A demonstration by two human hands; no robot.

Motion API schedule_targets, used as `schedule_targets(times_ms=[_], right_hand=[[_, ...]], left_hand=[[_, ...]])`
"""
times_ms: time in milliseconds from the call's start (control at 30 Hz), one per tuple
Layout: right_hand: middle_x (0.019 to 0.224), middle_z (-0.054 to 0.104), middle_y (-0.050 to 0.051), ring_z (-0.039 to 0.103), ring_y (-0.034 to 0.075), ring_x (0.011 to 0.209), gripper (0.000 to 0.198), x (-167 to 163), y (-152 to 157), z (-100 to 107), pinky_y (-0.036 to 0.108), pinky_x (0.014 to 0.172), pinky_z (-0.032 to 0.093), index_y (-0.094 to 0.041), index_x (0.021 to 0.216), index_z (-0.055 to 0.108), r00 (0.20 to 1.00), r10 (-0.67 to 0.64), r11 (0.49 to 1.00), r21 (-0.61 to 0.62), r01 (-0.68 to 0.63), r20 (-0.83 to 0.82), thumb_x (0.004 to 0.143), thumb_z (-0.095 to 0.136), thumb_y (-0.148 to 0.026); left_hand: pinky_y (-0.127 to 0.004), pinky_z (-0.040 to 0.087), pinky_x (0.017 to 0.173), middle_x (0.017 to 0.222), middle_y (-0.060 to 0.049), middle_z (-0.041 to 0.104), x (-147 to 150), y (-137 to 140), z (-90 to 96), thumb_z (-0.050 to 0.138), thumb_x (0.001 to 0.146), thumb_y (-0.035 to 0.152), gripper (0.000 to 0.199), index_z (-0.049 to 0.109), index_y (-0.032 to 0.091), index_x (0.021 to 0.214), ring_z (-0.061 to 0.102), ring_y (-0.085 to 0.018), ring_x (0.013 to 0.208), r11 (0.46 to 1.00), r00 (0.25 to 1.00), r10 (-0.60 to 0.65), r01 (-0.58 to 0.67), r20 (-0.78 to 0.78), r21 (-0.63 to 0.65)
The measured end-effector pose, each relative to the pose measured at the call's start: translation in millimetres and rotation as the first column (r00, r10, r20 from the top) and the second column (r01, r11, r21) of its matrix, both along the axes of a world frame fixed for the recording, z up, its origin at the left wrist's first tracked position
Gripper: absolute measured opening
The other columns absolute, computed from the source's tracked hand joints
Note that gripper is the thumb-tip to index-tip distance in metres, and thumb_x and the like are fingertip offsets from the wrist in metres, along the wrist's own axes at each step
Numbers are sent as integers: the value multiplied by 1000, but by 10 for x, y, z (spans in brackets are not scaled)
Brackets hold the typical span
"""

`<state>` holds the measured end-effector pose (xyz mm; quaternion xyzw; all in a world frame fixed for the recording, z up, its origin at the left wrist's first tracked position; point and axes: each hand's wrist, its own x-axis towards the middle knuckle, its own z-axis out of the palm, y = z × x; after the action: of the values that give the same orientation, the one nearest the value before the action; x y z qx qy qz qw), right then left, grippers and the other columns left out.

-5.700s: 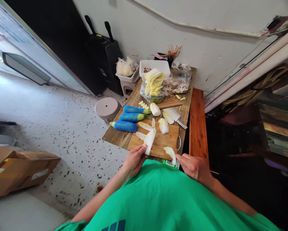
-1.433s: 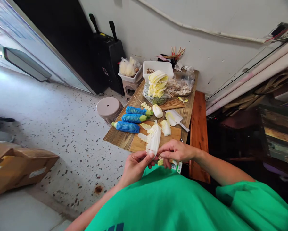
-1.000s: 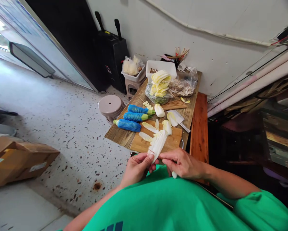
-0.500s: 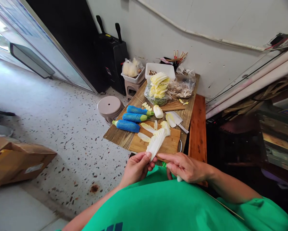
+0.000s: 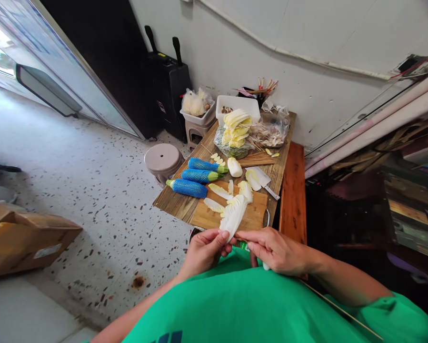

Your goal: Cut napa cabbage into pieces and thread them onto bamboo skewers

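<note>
With the cutting board (image 5: 254,212) as the clock's centre and twelve at the far wall, the left hand (image 5: 205,250) sits at seven, thumb and fingers pinched closed on the white base of a cabbage leaf (image 5: 234,213). That leaf slants up over the board, tip toward one. At four, the right hand (image 5: 276,250) is nearly closed, fingers gripping a thin stick (image 5: 342,310) whose long end trails toward four; its fingertips meet the leaf's base. Loose leaf strips (image 5: 219,191) lie on the board toward eleven. Around it on the table (image 5: 174,204), three blue-netted vegetables (image 5: 189,187) lie at ten, a cabbage chunk (image 5: 234,167) at twelve, and a cleaver (image 5: 265,177) at two.
</note>
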<state>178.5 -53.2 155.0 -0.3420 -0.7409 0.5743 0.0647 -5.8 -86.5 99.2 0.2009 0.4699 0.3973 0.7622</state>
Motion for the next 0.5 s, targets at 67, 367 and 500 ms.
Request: schedule_targets(times_ms=[67, 367, 500], right_hand=[[66, 61, 1, 57, 9, 53, 29, -8, 2, 6, 18, 55, 44, -13, 105, 57, 1000, -12, 1000, -20, 12, -2, 86, 36, -13], [61, 60, 0, 51, 7, 50, 28, -46, -5, -59, 17, 53, 42, -14, 84, 62, 999, -47, 999, -15, 47, 3, 89, 35, -16], [59, 58, -1, 51, 7, 49, 29, -68, -5, -108, 17, 53, 41, -14, 80, 63, 997, -75, 996, 43, 75, -7, 90, 36, -19]], left_hand=[[-20, 32, 47, 55, -3, 59, -4, -4, 4, 74, 62, 38, 28, 69, 11, 66, 46, -7, 48, 1000, 1000, -5, 5, -12, 0], [-21, 31, 45, 51, -3, 57, -28, 12, -32, 71, 62, 44, 34, 70, 10, 64, 45, -8, 45, 988, 984, -153, 155, -86, 16], [-21, 31, 45, 50, -2, 57, -34, 22, -48, 71, 63, 45, 33, 70, 11, 64, 45, -8, 45, 985, 982, -169, 172, -84, 27]])
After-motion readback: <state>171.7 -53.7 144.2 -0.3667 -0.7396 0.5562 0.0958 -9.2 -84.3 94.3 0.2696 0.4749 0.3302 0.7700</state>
